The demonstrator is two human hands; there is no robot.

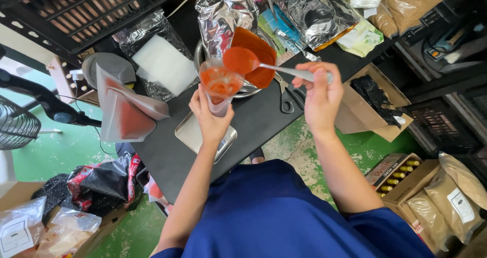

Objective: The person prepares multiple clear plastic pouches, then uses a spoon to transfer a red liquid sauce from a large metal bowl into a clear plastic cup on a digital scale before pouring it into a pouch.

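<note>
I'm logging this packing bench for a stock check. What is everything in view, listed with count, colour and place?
clear pouch: one, red powder inside, held over the scale
spoon: one, metal, heaped red, above the pouch
scale: one, silver, table front edge
metal bowl: one, behind the pouch
foil bags: several, silver, table back
scissors: one pair, dark handles, right of bowl
filled pouches: about two, left table edge
black table: one, centre
cardboard box of bottles: one, floor right
left hand: grips the pouch
right hand: grips the spoon
</note>
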